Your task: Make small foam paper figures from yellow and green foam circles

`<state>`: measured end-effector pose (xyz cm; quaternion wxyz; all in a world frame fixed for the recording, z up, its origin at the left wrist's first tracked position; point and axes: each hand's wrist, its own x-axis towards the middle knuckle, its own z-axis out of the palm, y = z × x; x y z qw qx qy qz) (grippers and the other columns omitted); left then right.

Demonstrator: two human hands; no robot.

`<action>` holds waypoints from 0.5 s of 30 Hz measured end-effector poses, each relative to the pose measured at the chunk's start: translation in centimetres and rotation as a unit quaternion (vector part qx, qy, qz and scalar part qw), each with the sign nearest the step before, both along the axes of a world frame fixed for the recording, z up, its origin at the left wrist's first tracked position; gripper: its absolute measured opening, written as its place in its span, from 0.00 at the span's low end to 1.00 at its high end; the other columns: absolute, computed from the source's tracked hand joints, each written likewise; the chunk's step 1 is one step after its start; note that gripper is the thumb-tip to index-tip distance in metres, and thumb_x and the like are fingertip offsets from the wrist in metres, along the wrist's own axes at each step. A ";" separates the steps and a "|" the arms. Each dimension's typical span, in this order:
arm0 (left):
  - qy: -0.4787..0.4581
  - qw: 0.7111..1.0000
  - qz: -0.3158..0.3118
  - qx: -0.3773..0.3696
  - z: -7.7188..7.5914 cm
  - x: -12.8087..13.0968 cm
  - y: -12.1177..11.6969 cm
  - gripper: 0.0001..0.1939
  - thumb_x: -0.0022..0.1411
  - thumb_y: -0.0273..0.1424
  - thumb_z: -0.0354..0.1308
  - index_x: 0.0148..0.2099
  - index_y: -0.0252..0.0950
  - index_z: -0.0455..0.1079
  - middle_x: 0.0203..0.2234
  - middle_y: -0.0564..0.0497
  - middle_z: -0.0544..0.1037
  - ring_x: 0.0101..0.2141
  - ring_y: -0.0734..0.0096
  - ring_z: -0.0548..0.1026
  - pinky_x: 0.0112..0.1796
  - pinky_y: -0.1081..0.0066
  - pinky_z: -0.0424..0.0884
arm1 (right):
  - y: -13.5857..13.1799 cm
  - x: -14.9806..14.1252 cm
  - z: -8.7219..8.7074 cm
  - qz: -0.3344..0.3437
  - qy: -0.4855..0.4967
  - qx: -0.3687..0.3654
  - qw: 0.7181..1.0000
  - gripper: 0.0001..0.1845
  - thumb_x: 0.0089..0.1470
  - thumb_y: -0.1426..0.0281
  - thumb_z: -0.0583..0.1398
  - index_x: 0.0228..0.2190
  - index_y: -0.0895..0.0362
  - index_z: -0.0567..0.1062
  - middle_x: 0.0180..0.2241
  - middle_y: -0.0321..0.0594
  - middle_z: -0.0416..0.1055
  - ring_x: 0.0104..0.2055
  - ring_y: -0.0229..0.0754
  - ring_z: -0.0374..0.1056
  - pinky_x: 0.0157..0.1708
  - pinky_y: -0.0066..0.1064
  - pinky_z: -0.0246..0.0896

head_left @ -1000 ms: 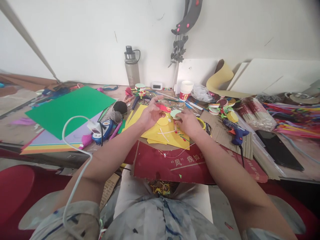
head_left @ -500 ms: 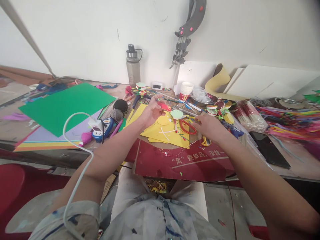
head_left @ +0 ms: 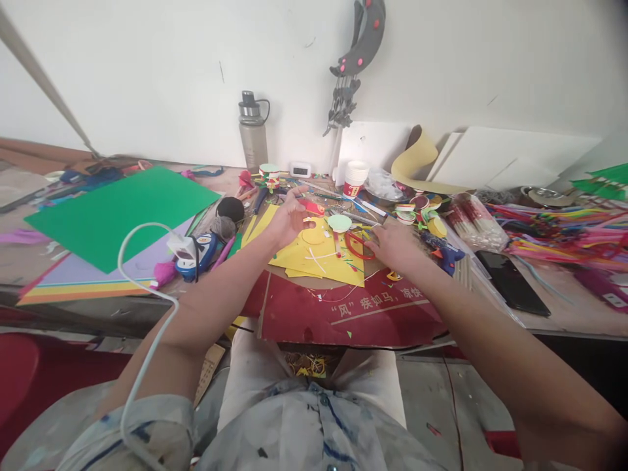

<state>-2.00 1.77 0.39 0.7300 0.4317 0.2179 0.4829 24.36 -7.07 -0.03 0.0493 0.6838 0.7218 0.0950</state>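
The left hand [head_left: 286, 221] pinches a small red paper strip [head_left: 313, 207], apparently cut but unattached, pale-green round disc [head_left: 339, 224] at its four o'clock; right hand [head_left: 395, 242], by red-handled scissors [head_left: 360, 256], grip unclear.

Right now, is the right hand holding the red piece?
No, the left hand holds the red piece above the yellow paper, while the right hand is well apart from it.

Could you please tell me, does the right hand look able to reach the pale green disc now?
Probably yes: the right hand is close on that side, by the red loop, and nothing appears to cover the pale green disc from above.
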 end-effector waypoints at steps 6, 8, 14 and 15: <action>0.007 1.000 0.006 0.006 -0.1 -0.2 0.3 0.30 0.44 0.27 0.63 0.52 0.45 0.66 0.34 0.59 0.75 0.34 0.68 0.79 0.32 0.69 0.68 | 1.0 -3.1 1.6 -0.023 0.036 -0.069 0.997 0.17 0.65 0.70 0.62 0.52 0.60 0.81 0.49 0.60 0.85 0.48 0.59 0.81 0.45 0.42 0.73; 0.013 1.000 0.012 0.015 -0.1 -0.2 0.4 0.30 0.44 0.27 0.62 0.52 0.46 0.66 0.34 0.58 0.75 0.34 0.67 0.78 0.32 0.69 0.67 | 1.1 -3.3 2.0 -0.042 0.040 -0.062 0.996 0.21 0.64 0.68 0.63 0.56 0.61 0.80 0.50 0.60 0.84 0.49 0.60 0.82 0.45 0.42 0.74; 0.036 0.999 0.015 0.019 -0.1 -0.5 0.5 0.30 0.43 0.29 0.59 0.52 0.44 0.65 0.36 0.56 0.76 0.32 0.67 0.76 0.30 0.69 0.62 | 0.4 -0.4 3.6 -0.047 -0.007 -0.045 0.998 0.29 0.66 0.60 0.63 0.64 0.57 0.76 0.53 0.59 0.83 0.53 0.63 0.80 0.47 0.45 0.74; 0.040 0.999 0.012 0.018 0.0 -0.6 0.5 0.30 0.43 0.29 0.59 0.52 0.44 0.65 0.35 0.55 0.77 0.32 0.66 0.76 0.30 0.69 0.62 | 0.3 0.5 4.0 -0.049 -0.020 -0.049 0.997 0.27 0.65 0.62 0.63 0.63 0.56 0.77 0.52 0.58 0.83 0.53 0.62 0.80 0.47 0.45 0.73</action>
